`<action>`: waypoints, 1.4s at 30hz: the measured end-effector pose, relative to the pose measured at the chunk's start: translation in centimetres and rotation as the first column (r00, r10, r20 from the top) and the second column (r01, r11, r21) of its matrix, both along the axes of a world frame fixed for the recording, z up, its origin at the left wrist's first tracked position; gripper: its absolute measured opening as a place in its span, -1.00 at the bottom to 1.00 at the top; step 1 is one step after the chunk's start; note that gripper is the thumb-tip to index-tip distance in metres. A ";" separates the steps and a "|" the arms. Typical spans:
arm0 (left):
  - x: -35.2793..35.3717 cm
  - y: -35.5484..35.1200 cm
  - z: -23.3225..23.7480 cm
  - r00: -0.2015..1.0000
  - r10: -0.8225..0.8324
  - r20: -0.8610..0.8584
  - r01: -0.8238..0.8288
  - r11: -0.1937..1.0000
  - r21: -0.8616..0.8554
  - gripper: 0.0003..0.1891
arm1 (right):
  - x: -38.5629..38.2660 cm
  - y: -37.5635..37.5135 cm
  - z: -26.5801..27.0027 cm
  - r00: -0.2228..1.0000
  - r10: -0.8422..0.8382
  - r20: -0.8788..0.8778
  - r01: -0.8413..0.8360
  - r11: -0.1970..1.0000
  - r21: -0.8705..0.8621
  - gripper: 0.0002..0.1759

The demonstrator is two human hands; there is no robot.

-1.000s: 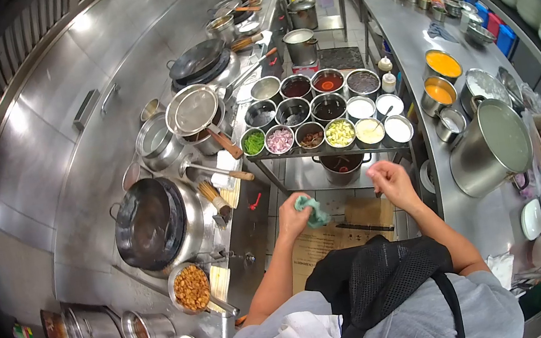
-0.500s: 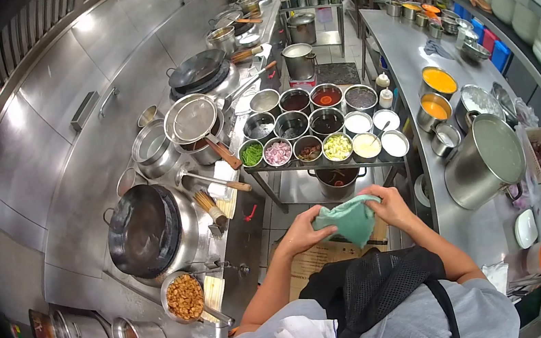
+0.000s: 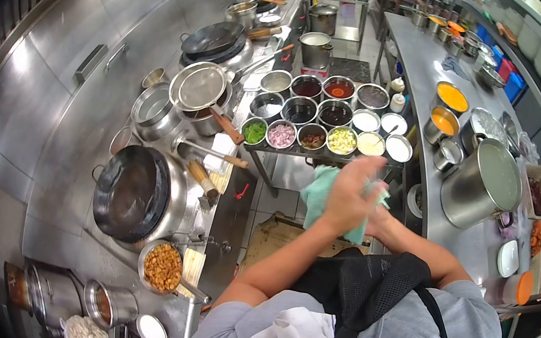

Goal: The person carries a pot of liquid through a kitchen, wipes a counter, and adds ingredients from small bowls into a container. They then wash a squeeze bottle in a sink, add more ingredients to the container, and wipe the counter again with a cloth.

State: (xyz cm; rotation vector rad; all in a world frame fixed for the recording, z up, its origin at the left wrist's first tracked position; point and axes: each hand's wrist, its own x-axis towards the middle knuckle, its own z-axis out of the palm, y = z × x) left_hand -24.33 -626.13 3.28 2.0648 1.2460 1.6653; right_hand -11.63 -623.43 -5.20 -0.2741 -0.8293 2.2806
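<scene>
A green cloth is bunched between my two hands in front of my chest. My left hand lies across the top of it, fingers pointing right and smeared by motion, pressing the fabric against the other hand. Partly hidden behind it, my right hand grips the cloth from below on the right side. Folds of the fabric hang out to the left and beneath the hands.
Ahead stands a rack of steel pots, with chopped scallions and red onion among them. On the left are a wok and a strainer of browned pieces. A tall stockpot stands on the right counter.
My left hand has swung right over the cloth and now overlaps my right hand. The cloth, held spread between both hands before, is bunched up. The view has shifted slightly.
</scene>
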 end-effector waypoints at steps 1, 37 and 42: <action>0.8 -0.8 1.2 0.970 0.030 -0.243 -0.002 0.994 0.113 -0.52 | -0.3 -0.3 -0.5 1.000 0.011 -0.005 -0.011 1.000 -0.008 -0.33; -15.9 -13.7 -11.8 0.653 0.625 0.428 -0.391 0.762 -0.516 -0.79 | -1.0 -5.4 21.2 0.519 0.853 0.047 -0.751 0.429 0.501 -0.46; -16.2 -13.0 -9.7 0.692 0.605 0.393 -0.452 0.788 -0.417 -0.78 | 0.0 -5.4 21.4 0.565 0.824 0.035 -0.686 0.446 0.575 -0.49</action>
